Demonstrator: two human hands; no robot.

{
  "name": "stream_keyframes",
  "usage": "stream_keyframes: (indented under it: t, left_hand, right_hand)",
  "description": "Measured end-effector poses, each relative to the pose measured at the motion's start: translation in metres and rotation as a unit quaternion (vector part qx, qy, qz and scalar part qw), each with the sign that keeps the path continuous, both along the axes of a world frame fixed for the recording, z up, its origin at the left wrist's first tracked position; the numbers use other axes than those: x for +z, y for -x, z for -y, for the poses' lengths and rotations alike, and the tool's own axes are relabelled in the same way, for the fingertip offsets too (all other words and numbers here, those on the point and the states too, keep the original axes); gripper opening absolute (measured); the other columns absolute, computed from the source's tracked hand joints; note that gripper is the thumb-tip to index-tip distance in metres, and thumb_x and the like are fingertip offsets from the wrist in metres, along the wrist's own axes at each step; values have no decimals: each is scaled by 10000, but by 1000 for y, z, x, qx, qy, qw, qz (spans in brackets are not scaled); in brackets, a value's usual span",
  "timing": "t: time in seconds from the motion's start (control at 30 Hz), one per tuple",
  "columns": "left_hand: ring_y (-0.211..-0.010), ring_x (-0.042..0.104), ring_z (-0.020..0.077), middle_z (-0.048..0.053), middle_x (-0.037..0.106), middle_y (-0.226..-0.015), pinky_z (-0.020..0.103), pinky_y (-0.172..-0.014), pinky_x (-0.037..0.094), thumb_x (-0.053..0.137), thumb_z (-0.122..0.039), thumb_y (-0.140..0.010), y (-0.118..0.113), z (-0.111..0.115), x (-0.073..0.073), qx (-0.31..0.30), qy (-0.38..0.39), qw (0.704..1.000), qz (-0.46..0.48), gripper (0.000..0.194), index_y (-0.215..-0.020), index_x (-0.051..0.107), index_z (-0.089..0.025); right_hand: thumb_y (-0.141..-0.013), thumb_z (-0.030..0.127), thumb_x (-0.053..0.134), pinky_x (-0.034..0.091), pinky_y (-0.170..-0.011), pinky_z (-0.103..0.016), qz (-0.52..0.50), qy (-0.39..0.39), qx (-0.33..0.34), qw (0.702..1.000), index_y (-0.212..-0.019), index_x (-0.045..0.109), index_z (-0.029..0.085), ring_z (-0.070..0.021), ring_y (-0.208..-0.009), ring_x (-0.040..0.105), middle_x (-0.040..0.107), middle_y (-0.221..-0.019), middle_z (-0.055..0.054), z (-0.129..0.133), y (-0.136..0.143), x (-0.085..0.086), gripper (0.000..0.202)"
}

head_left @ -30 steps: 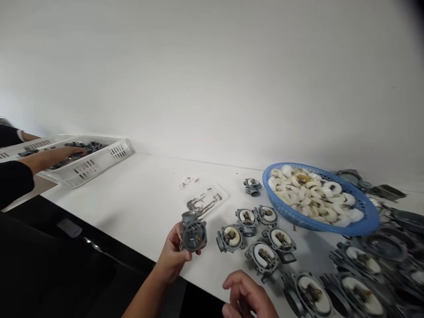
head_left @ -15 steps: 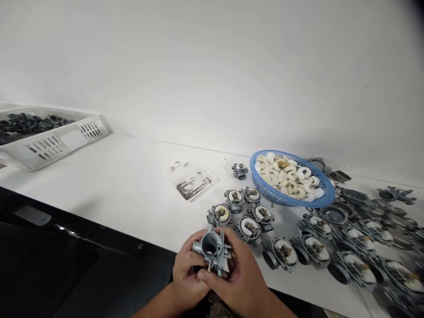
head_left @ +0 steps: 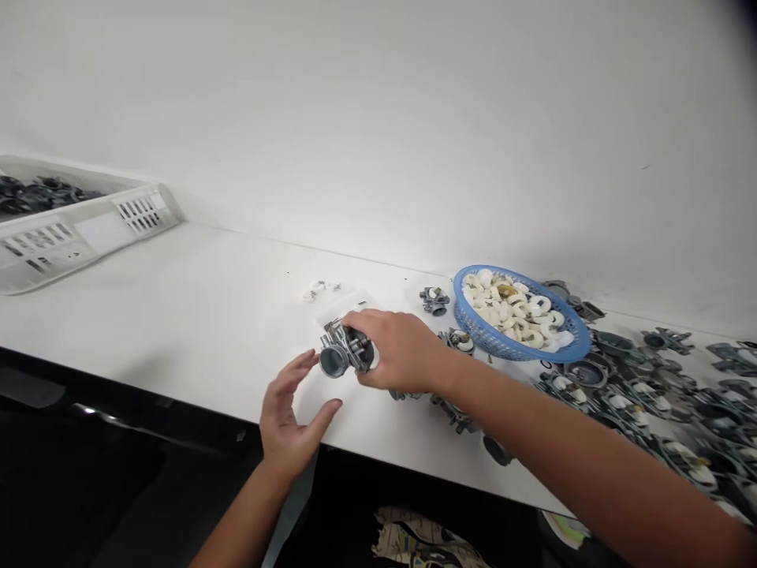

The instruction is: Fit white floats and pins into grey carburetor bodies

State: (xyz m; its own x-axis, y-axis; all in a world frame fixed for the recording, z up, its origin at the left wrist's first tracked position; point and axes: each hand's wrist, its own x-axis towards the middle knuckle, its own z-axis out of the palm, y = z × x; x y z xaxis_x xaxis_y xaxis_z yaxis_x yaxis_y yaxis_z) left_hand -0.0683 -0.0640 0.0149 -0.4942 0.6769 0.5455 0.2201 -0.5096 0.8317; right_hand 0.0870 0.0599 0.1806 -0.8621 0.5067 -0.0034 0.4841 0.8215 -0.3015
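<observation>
Above the white table, my right hand point(head_left: 393, 347) grips a grey metal carburetor point(head_left: 335, 360), its round bore facing toward me. My left hand point(head_left: 292, 414) is open just left of and below it, thumb and fingers spread, holding nothing. Whether the left fingertips touch the bore's rim I cannot tell. Behind the held carburetor, a small clear tray point(head_left: 355, 302) is mostly hidden. Several small white parts point(head_left: 319, 289) lie behind the tray. My right forearm covers some of the carburetors standing on the table.
A blue basket point(head_left: 458, 296) of white ring-shaped floats stands by the wall. Many carburetors point(head_left: 615, 402) crowd the right side, with one carburetor point(head_left: 435, 300) left of the basket. A white crate point(head_left: 95, 237) of dark parts stands far left. The table edge point(head_left: 195, 404) runs in front.
The carburetor has gone from both hands near the table edge, up and leftward in my right hand alone. My left hand has let go and opened. The view has shifted slightly.
</observation>
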Motion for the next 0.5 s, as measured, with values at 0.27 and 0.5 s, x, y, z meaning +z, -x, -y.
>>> stream_keyframes:
  t: [0.27, 0.5]
  left_hand:
    - [-1163, 648, 298, 93, 668, -1275, 444, -1076, 502, 860, -302, -754, 33, -15, 2, -75, 190, 973, -109, 576, -1286, 643, -264]
    - [-1108, 633, 236, 90, 601, -1324, 350, -954, 548, 753, -334, -866, 34, -19, -24, -90, 210, 971, -70, 321, -1160, 656, -249]
  right_hand:
    - [-784, 248, 737, 434, -640, -292, 240, -48, 139, 960, -1277, 585, 255, -236, -972, 657, 651, -1170, -54, -32, 44, -35, 516]
    - [-838, 199, 690, 470, -600, -312, 304, -104, 166, 932, -1354, 538, 272, -230, -877, 666, 579, -1280, -77, -38, 66, -51, 543]
